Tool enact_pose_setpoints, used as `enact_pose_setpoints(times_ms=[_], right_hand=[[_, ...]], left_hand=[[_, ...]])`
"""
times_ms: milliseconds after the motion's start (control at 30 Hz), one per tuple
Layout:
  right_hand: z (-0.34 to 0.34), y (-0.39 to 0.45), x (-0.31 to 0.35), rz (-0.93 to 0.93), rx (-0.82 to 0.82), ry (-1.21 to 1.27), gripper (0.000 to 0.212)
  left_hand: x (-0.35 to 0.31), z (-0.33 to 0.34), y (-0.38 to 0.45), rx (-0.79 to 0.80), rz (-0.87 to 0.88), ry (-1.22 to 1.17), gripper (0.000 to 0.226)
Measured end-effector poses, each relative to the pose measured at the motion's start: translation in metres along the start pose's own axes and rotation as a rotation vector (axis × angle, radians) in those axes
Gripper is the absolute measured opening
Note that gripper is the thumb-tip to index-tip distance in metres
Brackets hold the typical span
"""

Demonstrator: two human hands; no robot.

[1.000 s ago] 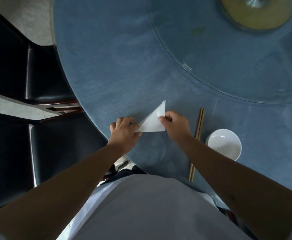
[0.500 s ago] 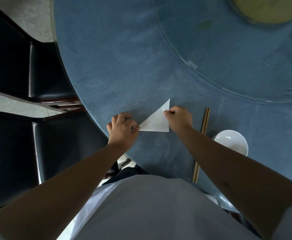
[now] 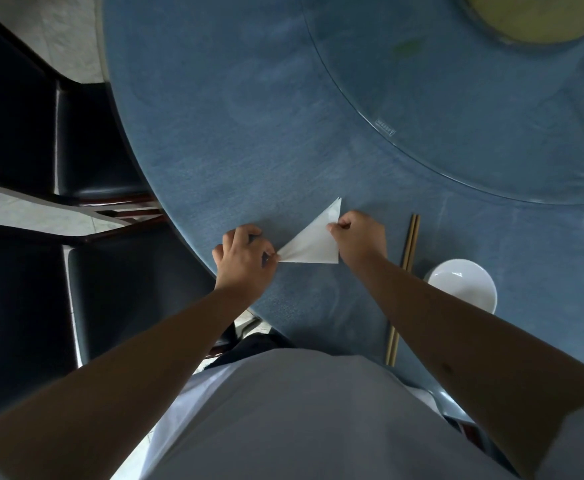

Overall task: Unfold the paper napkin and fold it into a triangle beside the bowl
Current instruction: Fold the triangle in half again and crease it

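A white paper napkin [image 3: 313,242], folded into a triangle, lies flat on the blue table [image 3: 249,133] near its front edge. My left hand [image 3: 243,259] pinches the triangle's left tip between thumb and fingers. My right hand [image 3: 359,237] presses and pinches the napkin's right edge, just below the upper point. The white bowl [image 3: 461,284] stands to the right, beyond a pair of chopsticks [image 3: 408,244], and my right forearm covers its near left rim.
A large round glass turntable [image 3: 456,98] covers the far right of the table, with a yellow-green dish [image 3: 532,15] on it. Two black chairs [image 3: 86,143] [image 3: 117,289] stand at the left, close to the table edge.
The napkin has settled flatter on the table. My right hand has slid up along its right edge, and my left hand has closed onto the left tip.
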State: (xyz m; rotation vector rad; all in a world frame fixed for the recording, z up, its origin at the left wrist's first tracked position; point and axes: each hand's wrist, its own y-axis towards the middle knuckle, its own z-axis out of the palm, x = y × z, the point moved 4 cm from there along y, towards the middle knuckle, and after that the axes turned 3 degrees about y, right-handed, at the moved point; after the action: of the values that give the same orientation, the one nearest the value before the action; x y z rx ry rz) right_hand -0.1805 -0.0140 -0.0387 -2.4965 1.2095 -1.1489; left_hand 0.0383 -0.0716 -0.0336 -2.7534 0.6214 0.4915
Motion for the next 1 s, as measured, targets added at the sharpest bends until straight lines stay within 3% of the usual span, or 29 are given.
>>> enact_pose_setpoints(times_ms=[667, 733, 800, 900, 1000], right_hand=[[-0.008, 0.003, 0.000, -0.005, -0.081, 0.090, 0.025], [-0.010, -0.010, 0.001, -0.101, -0.080, 0.070, 0.021], [-0.009, -0.029, 0.003, -0.329, -0.060, -0.127, 0.021], [0.002, -0.065, -0.002, -0.702, 0.014, -0.490, 0.043], [0.011, -0.088, -0.023, -0.779, 0.068, -0.672, 0.069]], left_hand=[[-0.002, 0.002, -0.007, 0.010, 0.053, 0.049, 0.025], [-0.010, 0.003, -0.010, 0.023, 0.167, 0.059, 0.040], [-0.024, 0.007, -0.015, 0.080, 0.361, 0.156, 0.058], [-0.040, 0.022, -0.031, 0.168, 0.594, 0.349, 0.075], [-0.036, 0.033, -0.038, 0.193, 0.591, 0.405, 0.080]])
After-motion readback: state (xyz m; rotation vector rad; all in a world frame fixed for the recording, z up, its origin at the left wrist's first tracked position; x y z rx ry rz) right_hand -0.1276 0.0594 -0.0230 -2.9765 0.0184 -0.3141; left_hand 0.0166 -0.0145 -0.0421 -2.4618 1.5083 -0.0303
